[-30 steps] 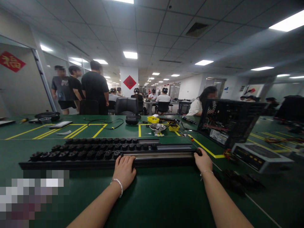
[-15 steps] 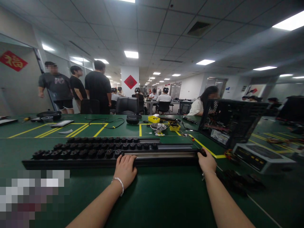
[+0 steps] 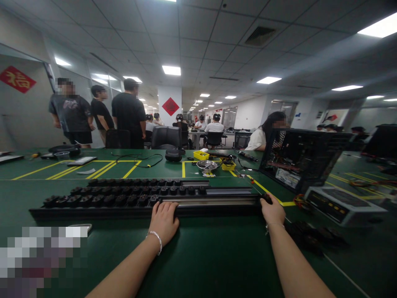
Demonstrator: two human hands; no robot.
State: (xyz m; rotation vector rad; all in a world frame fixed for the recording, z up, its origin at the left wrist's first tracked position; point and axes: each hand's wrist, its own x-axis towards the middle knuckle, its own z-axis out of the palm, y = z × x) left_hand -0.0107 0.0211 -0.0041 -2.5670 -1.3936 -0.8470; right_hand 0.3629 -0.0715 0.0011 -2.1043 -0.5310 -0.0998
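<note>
Three long black power tracks lie side by side across the green table, each with a row of black round socket modules along its left part. My left hand is closed over the front track, its fingertips beside the last module in the row. At that track's right end, my right hand pinches a small black piece, which looks like another socket module and is partly covered by the fingers. Between my hands the track's slot shows bare metal. More black modules lie loose and blurred to the right of my right hand.
An open computer case and a grey power supply unit stand on the right. Behind the tracks are a metal bowl, a yellow bin and cables. Several people stand or sit beyond the table.
My right hand has shifted slightly to the right with the small black piece, off the track's end. My left hand stays in place on the front track.
</note>
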